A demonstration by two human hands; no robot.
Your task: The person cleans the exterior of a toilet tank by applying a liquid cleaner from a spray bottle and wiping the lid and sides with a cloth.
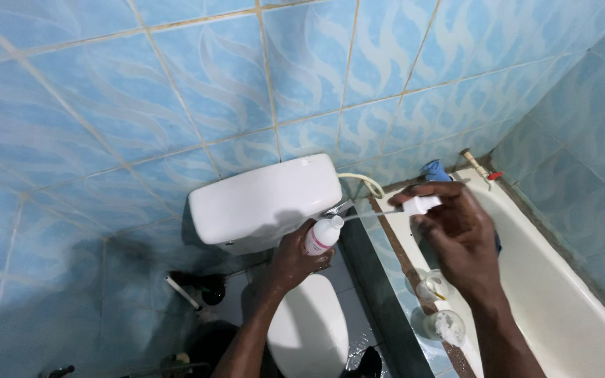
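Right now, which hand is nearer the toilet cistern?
Left. The left hand holds a white bottle just below the cistern; the right hand is off toward the bathtub, holding the spray head.

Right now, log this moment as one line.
left hand: grips small white plastic bottle | right hand: holds white spray-pump head, tube out | below: white toilet cistern

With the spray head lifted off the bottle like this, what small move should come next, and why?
Probably draw the spray head a little further away: the right hand holds it apart from the white bottle in the left hand, yet its thin dip tube seems to reach back to the neck. Whether the tip is free cannot be told.
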